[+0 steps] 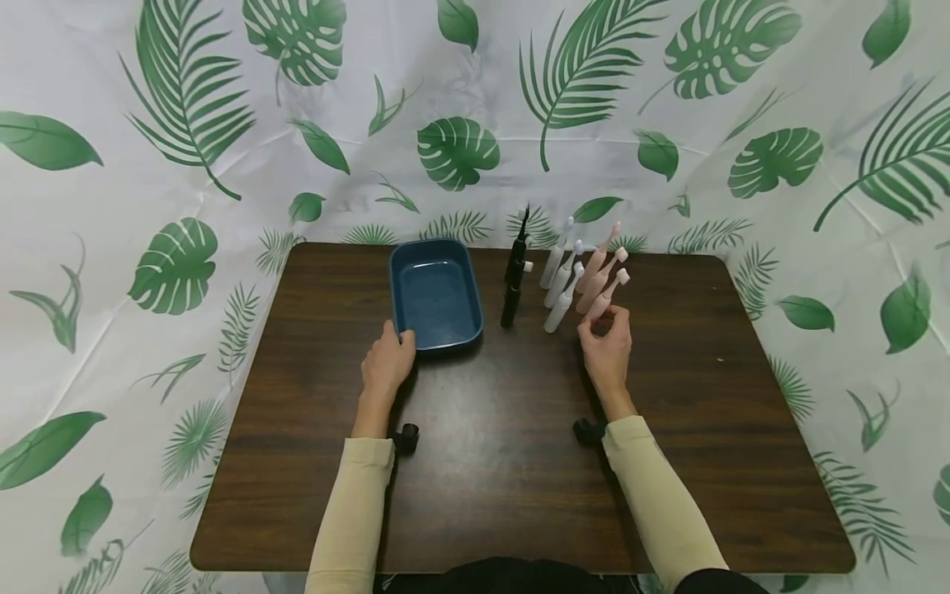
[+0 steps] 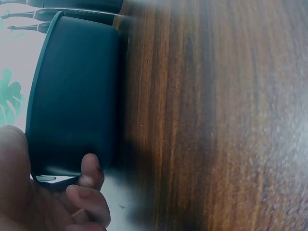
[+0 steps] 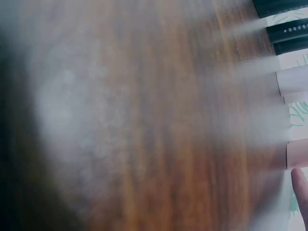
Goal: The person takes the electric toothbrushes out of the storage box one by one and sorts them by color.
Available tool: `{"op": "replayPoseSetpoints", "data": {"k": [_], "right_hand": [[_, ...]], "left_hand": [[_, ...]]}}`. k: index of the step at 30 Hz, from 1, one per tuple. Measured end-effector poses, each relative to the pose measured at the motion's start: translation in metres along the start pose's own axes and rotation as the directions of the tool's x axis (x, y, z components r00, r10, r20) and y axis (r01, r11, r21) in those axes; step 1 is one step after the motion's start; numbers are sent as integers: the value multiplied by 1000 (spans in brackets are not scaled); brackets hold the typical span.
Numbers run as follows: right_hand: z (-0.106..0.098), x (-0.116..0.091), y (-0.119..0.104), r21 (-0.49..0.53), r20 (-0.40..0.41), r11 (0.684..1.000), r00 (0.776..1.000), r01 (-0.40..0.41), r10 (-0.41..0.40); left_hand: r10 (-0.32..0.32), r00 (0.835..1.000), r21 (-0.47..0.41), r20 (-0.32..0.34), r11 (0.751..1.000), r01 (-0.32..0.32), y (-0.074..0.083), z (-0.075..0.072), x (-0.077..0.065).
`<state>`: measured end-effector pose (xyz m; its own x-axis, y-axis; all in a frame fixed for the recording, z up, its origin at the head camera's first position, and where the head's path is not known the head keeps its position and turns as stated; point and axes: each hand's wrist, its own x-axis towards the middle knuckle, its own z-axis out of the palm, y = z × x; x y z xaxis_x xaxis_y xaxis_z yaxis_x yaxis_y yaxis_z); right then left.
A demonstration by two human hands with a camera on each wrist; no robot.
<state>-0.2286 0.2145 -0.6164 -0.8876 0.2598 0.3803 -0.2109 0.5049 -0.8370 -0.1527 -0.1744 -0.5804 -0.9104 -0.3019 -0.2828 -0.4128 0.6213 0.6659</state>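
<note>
At its near left corner, the dark blue rectangular basin (image 1: 436, 301) is gripped by my left hand (image 1: 387, 359). In the left wrist view, the thumb lies over the basin's rim and the fingers bend against its outer wall (image 2: 77, 96). My right hand (image 1: 609, 346) pinches the nearest pink electric toothbrush (image 1: 599, 305) low on its handle, thumb and forefinger around it. The right wrist view catches one fingertip at the base of this pink handle (image 3: 298, 153). The toothbrush stands upright on the table.
Left of the pink toothbrushes is a row of white electric toothbrushes (image 1: 558, 312), upright. Black electric toothbrushes (image 1: 511, 301) stand between these and the basin. A leaf-patterned cloth (image 1: 460, 99) hangs behind the brown wooden table (image 1: 482, 478).
</note>
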Motion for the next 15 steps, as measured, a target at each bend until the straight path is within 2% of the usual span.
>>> {"op": "replayPoseSetpoints", "data": {"k": [7, 14, 15], "right_hand": [[-2, -3, 2, -20, 7, 999, 1000, -31, 31], [3, -5, 5, -33, 17, 998, 998, -61, 61], [3, -5, 5, -32, 20, 997, 998, -63, 64]], "left_hand": [[-5, 1000, -2, 4, 1000, 5, -5, 5, 6], [-10, 1000, 6, 2, 1000, 10, -17, 12, 19], [-13, 1000, 1, 12, 1000, 13, -15, 10, 18]]}}
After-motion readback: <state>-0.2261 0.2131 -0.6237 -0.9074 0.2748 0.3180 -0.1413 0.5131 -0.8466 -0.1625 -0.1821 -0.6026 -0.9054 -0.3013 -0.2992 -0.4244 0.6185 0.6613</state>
